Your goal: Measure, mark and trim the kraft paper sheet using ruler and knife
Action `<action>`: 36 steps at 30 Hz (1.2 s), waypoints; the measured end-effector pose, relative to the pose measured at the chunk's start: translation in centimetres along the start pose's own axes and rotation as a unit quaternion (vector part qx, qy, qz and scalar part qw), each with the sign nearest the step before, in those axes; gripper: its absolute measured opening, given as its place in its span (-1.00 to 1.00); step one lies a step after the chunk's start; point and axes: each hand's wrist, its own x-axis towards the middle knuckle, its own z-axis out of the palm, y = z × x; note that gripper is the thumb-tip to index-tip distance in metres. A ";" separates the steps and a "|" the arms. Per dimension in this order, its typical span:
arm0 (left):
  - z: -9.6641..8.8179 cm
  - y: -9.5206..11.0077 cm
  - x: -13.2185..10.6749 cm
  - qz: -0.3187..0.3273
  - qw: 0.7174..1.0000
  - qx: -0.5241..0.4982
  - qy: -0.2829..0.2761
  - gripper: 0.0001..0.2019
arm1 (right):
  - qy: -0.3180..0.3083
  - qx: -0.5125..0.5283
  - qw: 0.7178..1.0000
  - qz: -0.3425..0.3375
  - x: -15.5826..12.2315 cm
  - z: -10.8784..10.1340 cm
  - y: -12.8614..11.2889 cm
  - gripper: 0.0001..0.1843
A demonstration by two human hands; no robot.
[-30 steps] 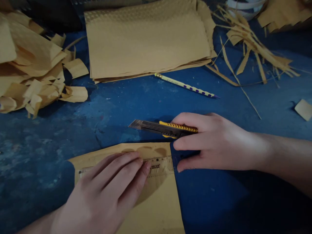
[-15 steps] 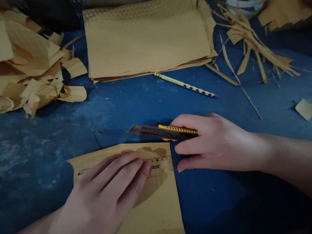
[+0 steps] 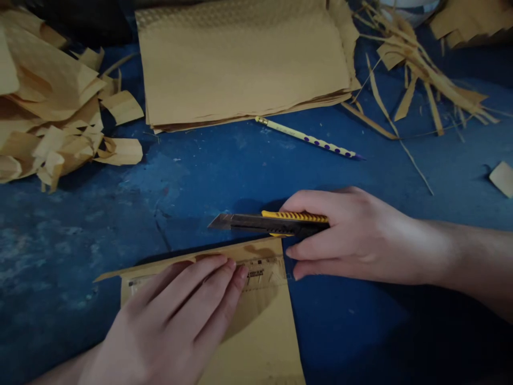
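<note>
My left hand (image 3: 172,315) lies with its fingers stretched out on a clear plastic ruler (image 3: 264,272), pressing it on a sheet of brown paper (image 3: 256,342). The ruler lies across the sheet near its far edge, partly hidden by my fingers. A narrow paper strip (image 3: 160,264) runs along that far edge, and its left end juts past the sheet's side. My right hand (image 3: 356,238) grips a yellow and black utility knife (image 3: 296,223) with its blade out, pointing left, just beyond the strip. The fingertips of my right hand are by the ruler's right end.
A stack of brown paper (image 3: 244,69) lies at the back of the blue table (image 3: 192,176), with a spotted pencil (image 3: 308,139) along its near edge. Paper scraps (image 3: 60,117) are heaped at the left. Thin paper shreds (image 3: 425,75) lie at the back right.
The strip at the sheet's far edge has shifted, its left end now out to the left and nearer me. The knife has dropped slightly towards me. My left hand has barely moved.
</note>
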 end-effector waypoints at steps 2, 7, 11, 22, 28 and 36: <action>0.0 0.1 0.0 -0.005 1.000 0.000 -0.002 -0.60 | -0.002 0.001 1.000 0.000 0.0 -0.1 0.0 -0.70; 0.0 0.1 -0.1 -0.009 1.000 -0.001 0.003 -0.59 | -0.005 0.008 1.000 -0.001 0.0 -0.1 0.1 -0.67; 0.0 0.1 -0.3 -0.019 1.000 -0.001 0.009 -0.61 | -0.002 0.010 1.000 -0.004 0.0 0.0 0.2 -0.68; -0.2 0.3 -0.5 -0.008 1.000 0.002 -0.009 -0.58 | -0.015 0.036 0.999 0.038 0.2 -0.3 -0.2 -0.75; -0.6 1.7 -0.4 -0.013 1.000 0.022 -0.018 -0.61 | -0.013 0.027 0.999 0.025 0.2 -0.1 -0.1 -0.80; -0.7 3.3 -0.4 -0.037 0.998 0.050 -0.030 -0.59 | -0.009 0.034 0.999 0.021 -0.1 0.3 0.3 -0.73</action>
